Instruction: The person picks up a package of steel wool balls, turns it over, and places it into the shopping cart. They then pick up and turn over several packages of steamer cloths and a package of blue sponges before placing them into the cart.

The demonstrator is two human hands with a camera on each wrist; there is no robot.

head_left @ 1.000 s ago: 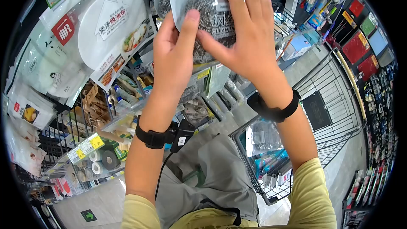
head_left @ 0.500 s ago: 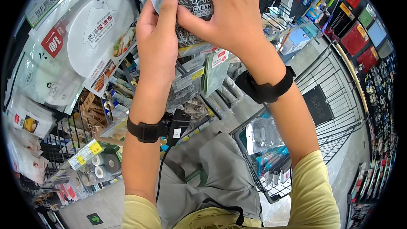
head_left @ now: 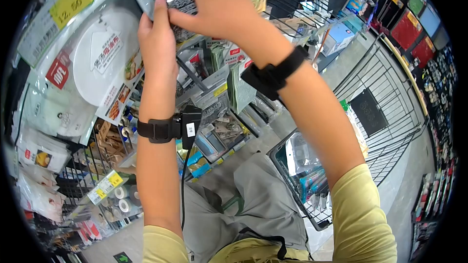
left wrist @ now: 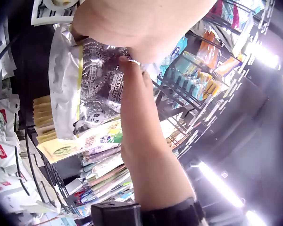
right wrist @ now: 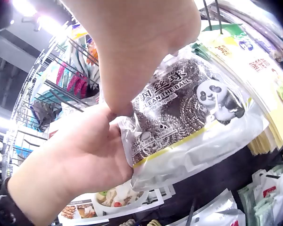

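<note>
A "CLEAN THE BALL" packet (right wrist: 186, 120) is being held near a "12.50" tag (head_left: 70, 2).
The left hand (head_left: 158, 44) is pinching its edge; the right hand (head_left: 219, 2) is lying across its front, fingers spread.

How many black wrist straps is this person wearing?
2: the left strap circles the wrist below the left hand; the right strap circles the wrist below the right hand. No others seem hidden.
</note>
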